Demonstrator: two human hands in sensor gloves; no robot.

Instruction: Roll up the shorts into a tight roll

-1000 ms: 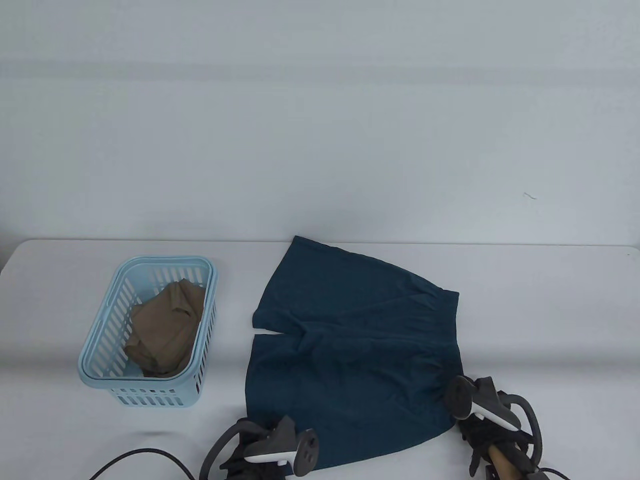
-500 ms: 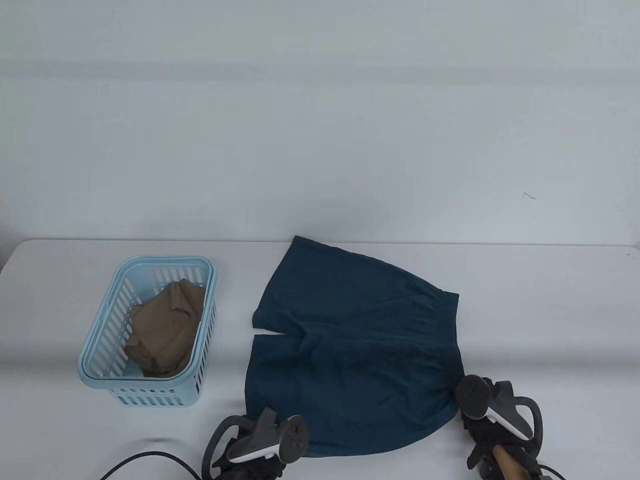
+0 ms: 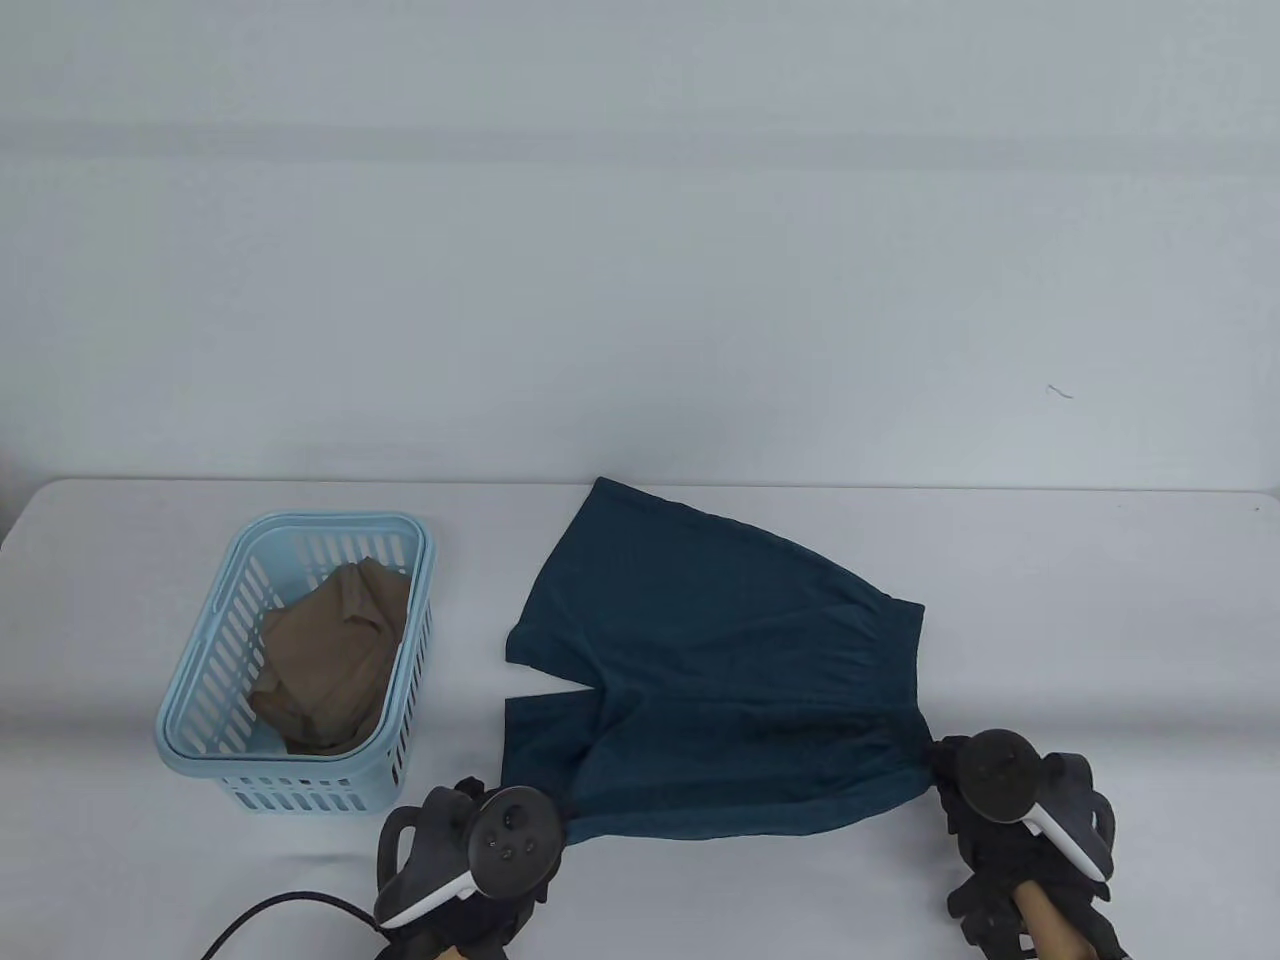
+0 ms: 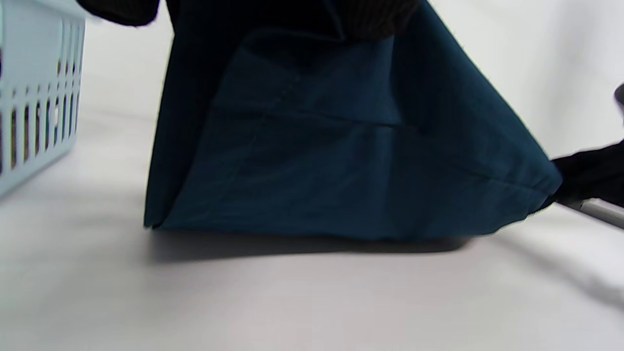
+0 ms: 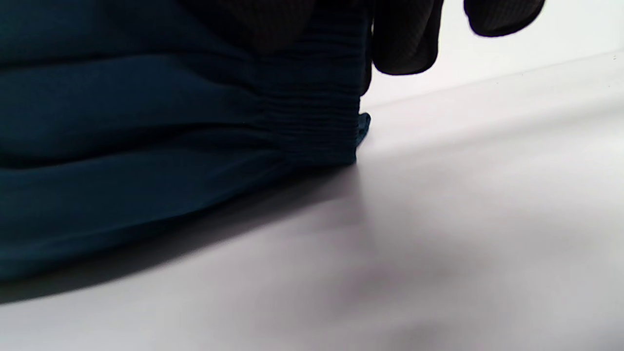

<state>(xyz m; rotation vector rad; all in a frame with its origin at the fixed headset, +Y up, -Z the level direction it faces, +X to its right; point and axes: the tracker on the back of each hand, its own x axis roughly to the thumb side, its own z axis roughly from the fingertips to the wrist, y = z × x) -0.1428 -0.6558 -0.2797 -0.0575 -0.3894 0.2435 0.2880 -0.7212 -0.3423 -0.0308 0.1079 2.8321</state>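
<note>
Dark teal shorts [image 3: 720, 680] lie on the white table, waistband to the right, legs to the left. Their near edge is lifted off the table. My left hand [image 3: 560, 815] pinches the hem corner of the near leg; in the left wrist view the cloth [image 4: 341, 161] hangs down from my black-gloved fingers [image 4: 380, 19]. My right hand [image 3: 940, 775] grips the near end of the elastic waistband [image 5: 312, 122], with gloved fingers [image 5: 404, 39] curled over it. Trackers hide most of both hands in the table view.
A light blue slotted basket [image 3: 190, 720] holding a tan garment [image 3: 330, 650] stands at the left, close to my left hand; its wall [image 4: 34, 97] shows in the left wrist view. A black cable [image 3: 280, 910] runs along the near left edge.
Both hands moved up and gripped the shorts' near edge, lifting it from the table. The near leg and side are now raised and drawn taut between the hands.
</note>
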